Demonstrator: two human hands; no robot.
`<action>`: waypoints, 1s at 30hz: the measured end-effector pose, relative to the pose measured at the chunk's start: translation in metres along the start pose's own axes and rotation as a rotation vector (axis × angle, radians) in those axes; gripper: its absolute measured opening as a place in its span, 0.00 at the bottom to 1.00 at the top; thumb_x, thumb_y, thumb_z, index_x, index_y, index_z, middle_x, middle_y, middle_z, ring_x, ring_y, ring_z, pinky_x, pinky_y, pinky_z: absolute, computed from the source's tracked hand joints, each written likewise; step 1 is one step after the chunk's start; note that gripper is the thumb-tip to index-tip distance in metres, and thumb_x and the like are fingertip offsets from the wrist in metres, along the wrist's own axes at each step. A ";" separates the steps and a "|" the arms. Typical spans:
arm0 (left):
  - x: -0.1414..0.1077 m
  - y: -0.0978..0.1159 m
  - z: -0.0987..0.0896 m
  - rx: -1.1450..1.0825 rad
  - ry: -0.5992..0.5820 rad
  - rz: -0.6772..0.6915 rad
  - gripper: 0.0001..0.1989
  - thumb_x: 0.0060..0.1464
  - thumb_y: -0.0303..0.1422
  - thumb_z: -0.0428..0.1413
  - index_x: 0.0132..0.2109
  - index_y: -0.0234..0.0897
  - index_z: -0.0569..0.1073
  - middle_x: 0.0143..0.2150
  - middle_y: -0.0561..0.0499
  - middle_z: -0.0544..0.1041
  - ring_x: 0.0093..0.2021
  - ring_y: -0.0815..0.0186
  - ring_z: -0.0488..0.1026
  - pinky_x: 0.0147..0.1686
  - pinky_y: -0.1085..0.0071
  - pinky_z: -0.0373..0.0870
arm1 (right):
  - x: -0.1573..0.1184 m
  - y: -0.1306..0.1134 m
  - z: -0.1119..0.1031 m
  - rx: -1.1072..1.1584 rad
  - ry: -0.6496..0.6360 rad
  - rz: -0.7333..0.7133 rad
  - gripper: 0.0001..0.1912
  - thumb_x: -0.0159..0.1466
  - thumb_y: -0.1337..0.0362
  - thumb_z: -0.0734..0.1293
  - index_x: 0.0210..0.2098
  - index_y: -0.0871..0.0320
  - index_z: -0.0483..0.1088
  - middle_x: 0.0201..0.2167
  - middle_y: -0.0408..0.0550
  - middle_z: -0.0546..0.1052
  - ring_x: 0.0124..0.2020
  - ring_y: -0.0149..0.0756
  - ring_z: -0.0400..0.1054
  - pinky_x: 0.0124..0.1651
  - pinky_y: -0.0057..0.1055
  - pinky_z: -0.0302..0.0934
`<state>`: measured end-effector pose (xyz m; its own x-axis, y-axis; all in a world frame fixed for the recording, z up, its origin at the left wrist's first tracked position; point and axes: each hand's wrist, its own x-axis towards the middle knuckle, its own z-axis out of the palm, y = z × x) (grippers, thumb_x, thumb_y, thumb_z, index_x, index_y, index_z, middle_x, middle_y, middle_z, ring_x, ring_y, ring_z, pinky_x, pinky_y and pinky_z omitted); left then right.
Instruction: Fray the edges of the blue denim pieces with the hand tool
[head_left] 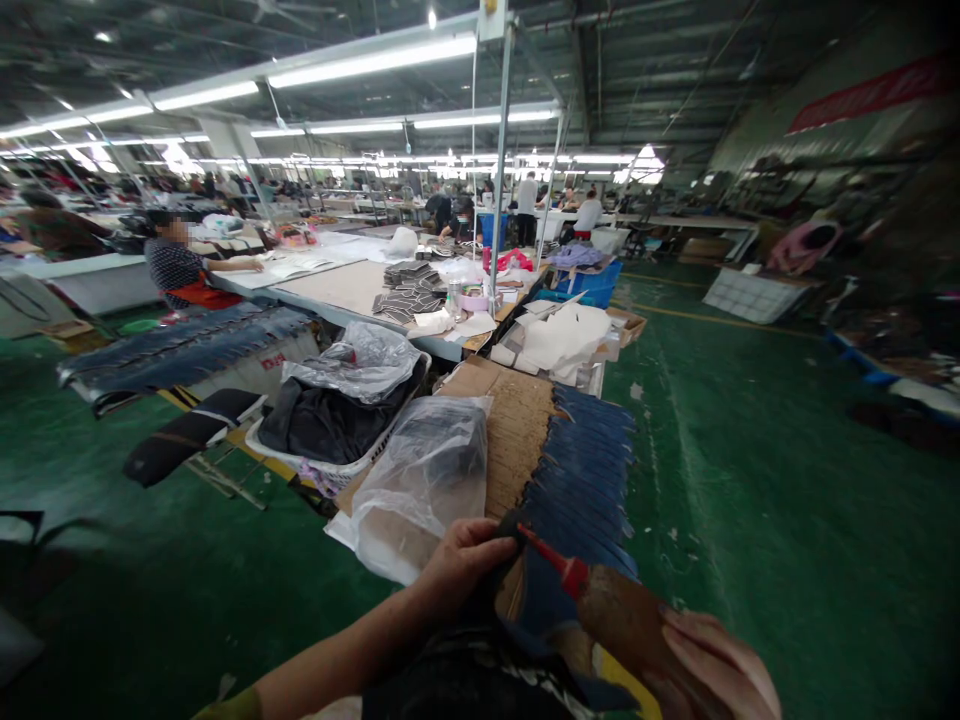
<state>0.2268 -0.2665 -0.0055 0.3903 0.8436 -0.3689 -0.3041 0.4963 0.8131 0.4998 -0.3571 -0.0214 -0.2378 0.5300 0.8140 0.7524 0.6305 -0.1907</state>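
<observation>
My left hand (474, 550) is closed, thumb and fingers pinching a small dark fabric piece (511, 522) in front of me. From the lower right, my right hand (721, 655) grips a brown glue bottle (622, 610) that is tilted towards the left. Its red nozzle (551, 555) ends at the dark piece, right by my left fingertips; whether it touches cannot be made out. Just beyond both hands, a row of overlapping blue denim pieces (581, 465) lies along a stained cardboard sheet (517, 430).
Left of the cardboard lies a clear plastic bag (420, 480). A white basket (330, 465) of dark cloth stands behind it. A large worktable (330, 290) carries stacked cut pieces, with a metal post (501, 160) at its corner. A co-worker (176, 260) sits at its left.
</observation>
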 end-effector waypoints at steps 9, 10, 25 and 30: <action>0.003 -0.005 -0.002 0.074 0.039 -0.013 0.24 0.37 0.48 0.70 0.32 0.30 0.80 0.19 0.56 0.67 0.18 0.76 0.58 0.20 0.76 0.50 | 0.007 -0.011 0.017 -0.055 0.067 0.229 0.14 0.64 0.67 0.70 0.50 0.57 0.70 0.45 0.53 0.74 0.46 0.41 0.71 0.43 0.36 0.70; 0.003 -0.005 -0.003 0.079 0.038 -0.012 0.24 0.36 0.48 0.70 0.32 0.30 0.80 0.19 0.56 0.67 0.18 0.76 0.57 0.20 0.76 0.49 | 0.004 -0.009 0.015 -0.040 0.063 0.230 0.15 0.63 0.68 0.70 0.50 0.57 0.70 0.45 0.53 0.74 0.46 0.41 0.71 0.43 0.37 0.70; -0.003 0.009 -0.003 0.755 0.000 0.450 0.19 0.59 0.44 0.57 0.34 0.33 0.82 0.22 0.51 0.71 0.23 0.70 0.63 0.25 0.73 0.56 | -0.003 -0.004 0.003 0.230 0.152 0.640 0.10 0.65 0.64 0.69 0.47 0.52 0.74 0.46 0.48 0.75 0.47 0.36 0.71 0.49 0.30 0.65; -0.003 0.014 -0.015 1.207 0.067 1.077 0.13 0.64 0.32 0.52 0.46 0.36 0.81 0.27 0.46 0.79 0.25 0.66 0.73 0.31 0.71 0.66 | -0.009 -0.003 -0.003 0.418 0.126 0.758 0.11 0.65 0.61 0.68 0.47 0.50 0.75 0.47 0.47 0.75 0.48 0.37 0.72 0.48 0.27 0.68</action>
<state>0.2078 -0.2590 0.0004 0.4125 0.6984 0.5848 0.4400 -0.7149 0.5434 0.5012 -0.3654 -0.0269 0.3233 0.8397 0.4362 0.3873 0.3032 -0.8707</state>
